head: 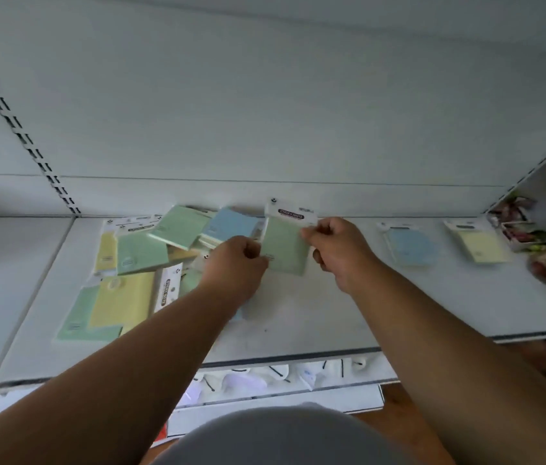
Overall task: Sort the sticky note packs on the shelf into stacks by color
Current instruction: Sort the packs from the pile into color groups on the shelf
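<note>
Hands, two: left grip (238,260) and right grip (335,243) pinch one green pack (285,250) above shelf (332,317).

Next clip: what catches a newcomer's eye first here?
Mid-frame, the left hand and right hand both pinch a green sticky note pack held above the white shelf. To the left lies a jumbled pile of green, yellow and blue packs; to the right, a blue pack and a yellow pack lie apart.
</note>
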